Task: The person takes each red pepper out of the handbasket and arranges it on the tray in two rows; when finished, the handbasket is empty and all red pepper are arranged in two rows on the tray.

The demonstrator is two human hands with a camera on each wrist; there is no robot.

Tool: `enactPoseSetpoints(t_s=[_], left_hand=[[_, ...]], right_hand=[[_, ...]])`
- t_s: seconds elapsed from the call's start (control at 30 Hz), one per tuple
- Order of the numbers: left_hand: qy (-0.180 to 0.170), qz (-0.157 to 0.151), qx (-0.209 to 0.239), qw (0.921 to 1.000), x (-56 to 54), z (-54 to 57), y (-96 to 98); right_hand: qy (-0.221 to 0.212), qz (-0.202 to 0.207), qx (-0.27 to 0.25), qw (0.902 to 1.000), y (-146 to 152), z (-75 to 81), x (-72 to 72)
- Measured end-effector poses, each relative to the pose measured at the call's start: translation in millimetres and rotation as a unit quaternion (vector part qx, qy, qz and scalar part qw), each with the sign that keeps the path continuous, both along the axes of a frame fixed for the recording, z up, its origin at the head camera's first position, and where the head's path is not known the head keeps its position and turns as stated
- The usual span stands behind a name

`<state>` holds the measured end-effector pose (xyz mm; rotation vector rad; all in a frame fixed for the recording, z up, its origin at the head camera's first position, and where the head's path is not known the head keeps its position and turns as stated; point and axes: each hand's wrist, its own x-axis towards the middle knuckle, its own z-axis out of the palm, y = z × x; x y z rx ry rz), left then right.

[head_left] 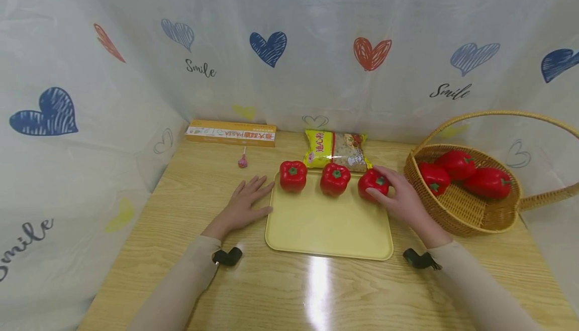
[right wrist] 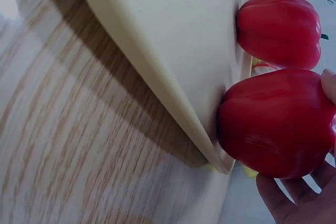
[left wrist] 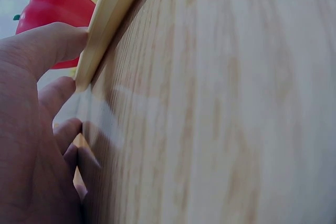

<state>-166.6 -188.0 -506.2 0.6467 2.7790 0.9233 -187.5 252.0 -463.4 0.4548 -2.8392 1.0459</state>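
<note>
The glossy red bell pepper at the right end of a row of three [head_left: 372,188] sits in the far right corner of a shallow, pale yellow rectangular tray [head_left: 330,225], its stem up and its long axis roughly upright from the tray floor. The right hand [head_left: 401,199] is the nearer one, reaching in from the pepper's right and near side, thumb and fingers curved round its sides, so that it grips the pepper from opposite sides. Its base appears to meet the tray. To its left, apart from it, stand the middle red pepper [head_left: 335,180] and the left red pepper [head_left: 293,176], all along the far edge, with bare tray floor on the near side. Behind that edge, close by, lies a yellow and clear plastic pasta bag [head_left: 336,149], limiting room that way. Just right of the right hand stands a woven tan wicker basket [head_left: 475,225] holding three more red peppers [head_left: 488,183]. The left hand [head_left: 244,203] lies spread on the wooden desk [head_left: 258,296], its thumb touching the tray's left rim.
</note>
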Motion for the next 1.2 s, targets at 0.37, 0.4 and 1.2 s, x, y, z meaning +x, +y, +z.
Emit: enactPoseSetpoints(t_s=[0.37, 0.4, 1.2], left_hand=[[-0.001, -0.001, 0.003, 1.0, 0.1, 1.5, 0.1], [-0.003, 0.0, 0.004, 1.0, 0.1, 1.4, 0.1], [0.006, -0.004, -0.007, 1.0, -0.5, 0.0, 0.8]], right_hand=[[-0.003, 0.0, -0.005, 1.0, -1.3, -0.3, -1.1], [-0.004, 0.0, -0.006, 1.0, -1.2, -0.6, -1.1], [-0.024, 0.004, -0.028, 0.9993, 0.7, -1.4, 1.0]])
